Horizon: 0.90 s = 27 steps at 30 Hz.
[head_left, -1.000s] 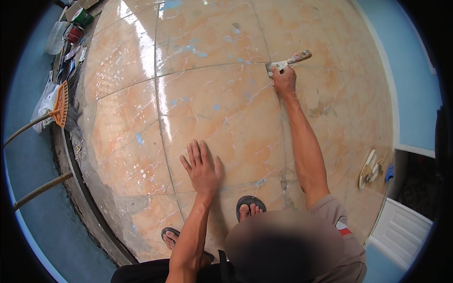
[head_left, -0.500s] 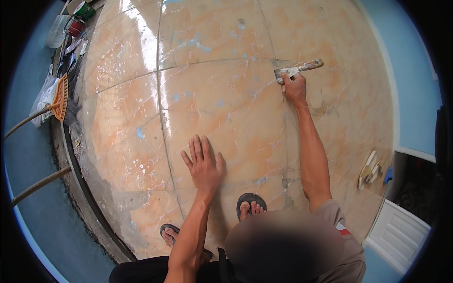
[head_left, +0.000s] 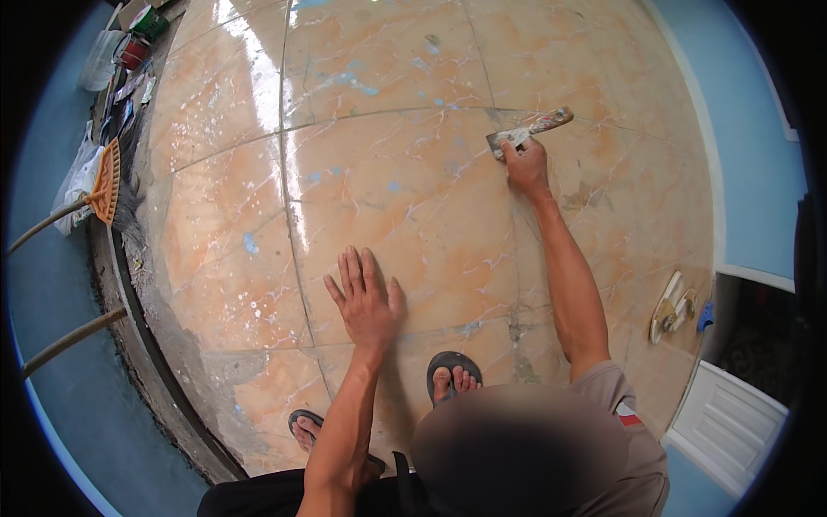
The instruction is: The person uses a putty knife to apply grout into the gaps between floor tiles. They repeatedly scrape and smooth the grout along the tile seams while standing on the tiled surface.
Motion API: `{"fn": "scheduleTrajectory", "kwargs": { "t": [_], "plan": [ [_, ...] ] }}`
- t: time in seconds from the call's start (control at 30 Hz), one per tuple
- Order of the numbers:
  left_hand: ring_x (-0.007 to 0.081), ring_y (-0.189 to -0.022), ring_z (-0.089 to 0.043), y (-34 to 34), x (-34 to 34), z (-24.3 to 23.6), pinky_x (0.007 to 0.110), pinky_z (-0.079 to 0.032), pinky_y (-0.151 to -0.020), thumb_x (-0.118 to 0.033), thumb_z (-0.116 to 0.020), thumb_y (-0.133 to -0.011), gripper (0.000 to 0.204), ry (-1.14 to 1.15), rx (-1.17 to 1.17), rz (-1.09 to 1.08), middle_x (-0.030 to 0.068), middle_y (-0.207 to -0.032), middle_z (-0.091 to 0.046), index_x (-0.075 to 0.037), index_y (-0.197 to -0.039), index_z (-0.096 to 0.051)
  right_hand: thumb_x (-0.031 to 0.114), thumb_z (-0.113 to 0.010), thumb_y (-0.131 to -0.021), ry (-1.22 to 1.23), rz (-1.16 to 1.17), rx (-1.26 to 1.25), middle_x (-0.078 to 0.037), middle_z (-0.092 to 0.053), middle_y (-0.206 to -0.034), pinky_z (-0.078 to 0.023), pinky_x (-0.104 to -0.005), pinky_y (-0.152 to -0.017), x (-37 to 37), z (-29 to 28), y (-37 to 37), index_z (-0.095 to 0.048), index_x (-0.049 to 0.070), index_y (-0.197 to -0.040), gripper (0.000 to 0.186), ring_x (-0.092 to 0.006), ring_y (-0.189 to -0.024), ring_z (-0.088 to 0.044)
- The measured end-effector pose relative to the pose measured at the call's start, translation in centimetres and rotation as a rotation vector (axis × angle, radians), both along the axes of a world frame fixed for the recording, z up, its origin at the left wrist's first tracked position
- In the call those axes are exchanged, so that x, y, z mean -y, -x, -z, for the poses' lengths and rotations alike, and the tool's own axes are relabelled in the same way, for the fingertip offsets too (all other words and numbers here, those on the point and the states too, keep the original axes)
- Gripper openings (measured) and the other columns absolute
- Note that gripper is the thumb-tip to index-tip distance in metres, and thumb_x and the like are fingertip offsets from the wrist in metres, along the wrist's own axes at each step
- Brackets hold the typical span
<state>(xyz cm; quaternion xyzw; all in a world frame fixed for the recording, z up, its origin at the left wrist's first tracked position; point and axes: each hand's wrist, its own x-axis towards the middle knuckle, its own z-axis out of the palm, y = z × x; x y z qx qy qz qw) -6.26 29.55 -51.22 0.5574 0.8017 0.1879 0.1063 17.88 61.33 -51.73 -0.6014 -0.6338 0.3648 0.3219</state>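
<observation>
My right hand is closed on a putty knife, with its wide metal blade to the left and its worn, paint-spotted handle slanting up to the right. The blade is at the tiled floor, close to a grout joint; whether its edge touches cannot be made out. Flat on the tiles, my left hand has its fingers spread and holds nothing. Beige-orange marbled tiles carry blue and white paint spots, with several blue ones between my two hands.
At the left wall, an orange broom leans beside a white plastic bag. A red paint can and a green can stand at the far left. Near the right wall lie a cream-coloured tool and a blue item.
My right hand has drawn the putty knife slightly left, and its handle has tilted more steeply upward. My left hand stays flat on the floor.
</observation>
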Motion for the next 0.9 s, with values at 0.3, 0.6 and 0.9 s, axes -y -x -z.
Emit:
{"fn": "scheduleTrajectory", "kwargs": {
  "t": [0.3,0.6,0.9],
  "plan": [
    [0.0354,-0.162,-0.028,-0.1,0.0,0.0,0.063,-0.01,-0.131,-0.029,-0.066,-0.093,0.078,-0.008,-0.003,-0.011,0.0189,-0.17,-0.037,-0.005,-0.162,-0.042,0.023,-0.074,-0.098,-0.004,-0.017,-0.006,-0.011,-0.073,-0.07,-0.053,-0.0357,-0.057,1.3,1.1,0.1,-0.074,-0.003,-0.095,0.026,-0.0158,-0.059,-0.068],
    [0.0352,-0.162,-0.028,0.1,0.0,0.1,0.063,-0.01,-0.131,-0.029,-0.067,-0.093,0.078,-0.011,0.0,-0.006,0.0186,-0.171,-0.037,-0.005,-0.163,-0.041,0.023,-0.073,-0.098,0.063,0.118,0.033,-0.012,-0.074,-0.075,-0.054,-0.0378,-0.061,1.2,0.0,0.1,-0.074,-0.002,-0.097,0.025,-0.0188,-0.063,-0.071],
    [0.0353,-0.162,-0.028,0.2,0.1,0.1,0.064,-0.01,-0.131,-0.029,-0.067,-0.094,0.077,-0.003,-0.002,-0.004,0.0188,-0.17,-0.038,-0.005,-0.162,-0.042,0.02,-0.074,-0.096,-0.041,0.163,0.057,-0.018,-0.075,-0.076,-0.057,-0.0407,-0.068,4.7,0.4,2.0,-0.073,-0.005,-0.092,0.025,-0.0252,-0.071,-0.075]
  ]
}}
